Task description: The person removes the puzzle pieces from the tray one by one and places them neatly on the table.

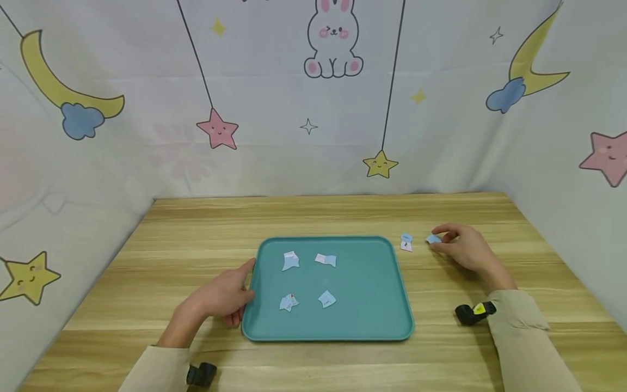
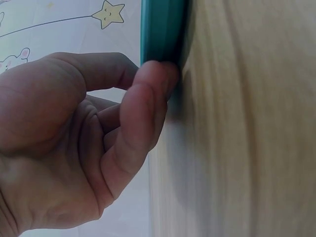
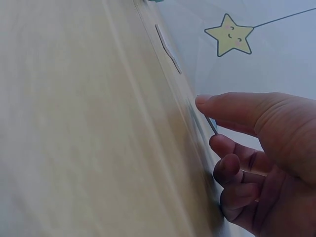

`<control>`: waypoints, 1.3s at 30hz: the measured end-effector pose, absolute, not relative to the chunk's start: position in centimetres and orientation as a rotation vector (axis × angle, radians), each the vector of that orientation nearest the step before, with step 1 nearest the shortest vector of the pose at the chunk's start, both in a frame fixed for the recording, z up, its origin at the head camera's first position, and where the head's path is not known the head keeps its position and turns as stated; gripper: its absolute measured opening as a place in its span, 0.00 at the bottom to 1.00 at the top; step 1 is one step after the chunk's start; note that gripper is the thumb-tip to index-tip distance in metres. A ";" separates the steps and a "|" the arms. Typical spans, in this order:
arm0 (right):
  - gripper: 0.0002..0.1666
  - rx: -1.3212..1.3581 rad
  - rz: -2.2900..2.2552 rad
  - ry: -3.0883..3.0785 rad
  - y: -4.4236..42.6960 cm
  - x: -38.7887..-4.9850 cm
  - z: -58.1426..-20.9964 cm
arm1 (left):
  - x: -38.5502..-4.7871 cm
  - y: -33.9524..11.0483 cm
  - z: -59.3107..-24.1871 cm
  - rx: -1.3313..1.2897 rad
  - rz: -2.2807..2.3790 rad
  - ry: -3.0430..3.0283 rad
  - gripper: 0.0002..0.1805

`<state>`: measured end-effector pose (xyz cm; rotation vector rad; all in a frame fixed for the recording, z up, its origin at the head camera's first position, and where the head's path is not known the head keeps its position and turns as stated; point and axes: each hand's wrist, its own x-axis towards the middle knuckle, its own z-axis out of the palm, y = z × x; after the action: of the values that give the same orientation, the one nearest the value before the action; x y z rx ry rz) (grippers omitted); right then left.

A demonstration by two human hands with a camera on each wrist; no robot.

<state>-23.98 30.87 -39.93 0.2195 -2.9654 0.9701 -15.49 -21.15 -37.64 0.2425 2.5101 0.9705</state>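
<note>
At the right of the table, my right hand pinches a small light-blue puzzle piece between thumb and index finger. In the right wrist view this piece shows edge-on, tilted, just above the wood. Left of it lies a blue-and-white piece. My left hand holds the left edge of a teal tray, its index finger along the rim and other fingers curled below. The left wrist view shows fingertips against the tray's outer side. Several flat pieces, including a pale blue one, lie in the tray.
The wood-grain table is bounded by white cloth walls printed with stars, moons and a rabbit. Black wrist cameras sit on both wrists, close to the table.
</note>
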 end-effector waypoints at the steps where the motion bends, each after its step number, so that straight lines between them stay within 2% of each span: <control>1: 0.27 0.220 0.967 -2.965 30.9 -24.0 -40.0 | -15.5 -21.1 -37.6 0.241 0.972 2.509 0.45; 14: 0.27 0.199 0.970 -2.961 30.7 -24.1 -40.2 | -15.4 -21.0 -37.5 0.235 0.969 2.518 0.44; 22: 0.31 0.180 0.997 -2.966 30.8 -24.0 -40.0 | -15.4 -21.0 -37.5 0.240 0.969 2.519 0.44; 34: 0.32 0.095 1.021 -2.901 30.3 -23.3 -38.3 | -15.4 -21.1 -37.7 0.245 0.962 2.520 0.45; 39: 0.30 0.141 1.054 -2.827 29.7 -23.0 -37.3 | -15.4 -21.1 -37.7 0.242 0.965 2.515 0.45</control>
<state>-23.05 29.66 -37.32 0.1408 -2.8265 1.0541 -15.38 -21.09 -37.67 0.2422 2.5148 0.9649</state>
